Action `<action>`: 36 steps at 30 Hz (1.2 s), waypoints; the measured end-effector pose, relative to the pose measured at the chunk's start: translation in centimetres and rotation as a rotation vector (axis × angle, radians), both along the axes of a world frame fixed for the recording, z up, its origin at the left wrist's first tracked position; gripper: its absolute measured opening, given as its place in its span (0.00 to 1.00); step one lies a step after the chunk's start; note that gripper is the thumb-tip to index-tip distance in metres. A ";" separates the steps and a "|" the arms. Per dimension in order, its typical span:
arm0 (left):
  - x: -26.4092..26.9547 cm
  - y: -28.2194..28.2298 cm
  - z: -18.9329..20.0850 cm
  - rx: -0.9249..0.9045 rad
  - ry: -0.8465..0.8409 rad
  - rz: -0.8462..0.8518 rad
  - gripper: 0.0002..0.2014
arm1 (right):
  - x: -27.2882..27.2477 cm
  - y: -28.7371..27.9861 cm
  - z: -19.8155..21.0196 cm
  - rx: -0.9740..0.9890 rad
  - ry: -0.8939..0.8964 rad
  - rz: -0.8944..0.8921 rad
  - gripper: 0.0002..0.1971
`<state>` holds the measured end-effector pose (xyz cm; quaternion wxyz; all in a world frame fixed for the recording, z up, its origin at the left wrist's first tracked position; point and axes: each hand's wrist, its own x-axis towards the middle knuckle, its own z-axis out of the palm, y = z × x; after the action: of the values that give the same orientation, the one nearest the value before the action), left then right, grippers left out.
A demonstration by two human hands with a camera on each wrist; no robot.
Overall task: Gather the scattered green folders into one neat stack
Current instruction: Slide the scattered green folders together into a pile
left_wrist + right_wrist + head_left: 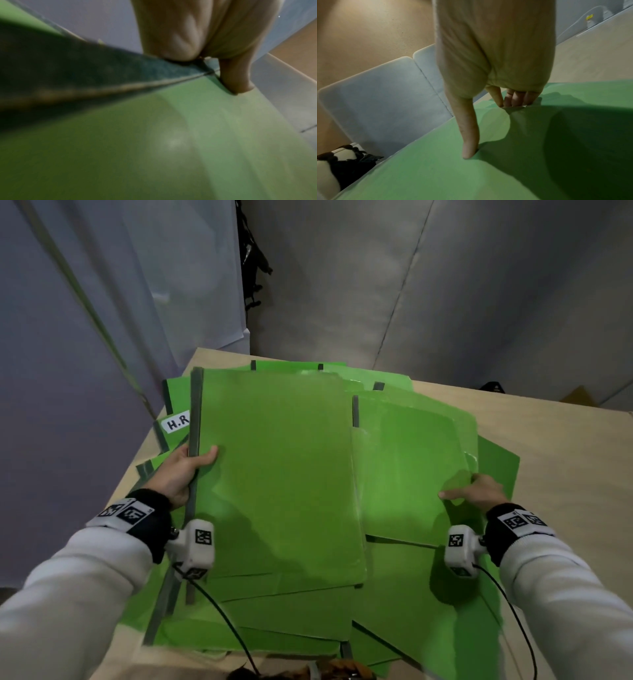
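The person is leaning over a light wooden table [534, 419] that is carrying a loose spread of green folders [284, 607], overlapping at odd angles and covering most of the top. The left hand [181, 470] is gripping the grey spine of the big top folder [281, 474] on the left side of the heap: the thumb is lying across the green cover while the other fingers are tucked under the edge, so the fingers are pinching the spine between them. The left wrist view is showing the same pinch, the thumb [238, 79] pressing onto the cover just beside the dark spine strip [102, 75].

The right hand [479, 491] is holding the right edge of a second folder [407, 474], which is lying just beside the first, its left edge tucked under it. From the right wrist view, the thumb [469, 135] is stretching out flat on the cover, and the other fingers [517, 98] are pressed together and curling over the far edge, buckling the cover a little.

A white label reading "H.R" [176, 424] is peeking out from a folder lying beneath, at the far left.
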<state>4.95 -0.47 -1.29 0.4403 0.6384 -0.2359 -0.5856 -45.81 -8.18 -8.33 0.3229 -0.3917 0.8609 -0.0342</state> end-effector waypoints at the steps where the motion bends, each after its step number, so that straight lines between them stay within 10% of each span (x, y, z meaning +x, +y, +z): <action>1: -0.1 0.1 0.2 -0.023 0.036 0.013 0.19 | 0.8 0.3 1.0 0.000 -0.010 0.005 0.67; 22: -4.1 -1.6 -1.6 0.007 -0.192 -0.077 0.37 | 20.1 5.9 7.7 -0.104 -0.383 0.243 0.20; 29: -2.0 -0.5 -1.7 0.049 -0.223 -0.182 0.35 | 14.9 6.7 7.7 -0.183 -0.168 0.185 0.23; 36: 0.4 0.2 -1.8 -0.039 -0.007 -0.152 0.33 | 8.5 10.6 6.2 0.100 0.217 -0.076 0.58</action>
<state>5.35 -0.28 -3.08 0.4059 0.6120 -0.2966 -0.6105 -37.30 2.38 -2.11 0.2455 -0.3438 0.9055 0.0390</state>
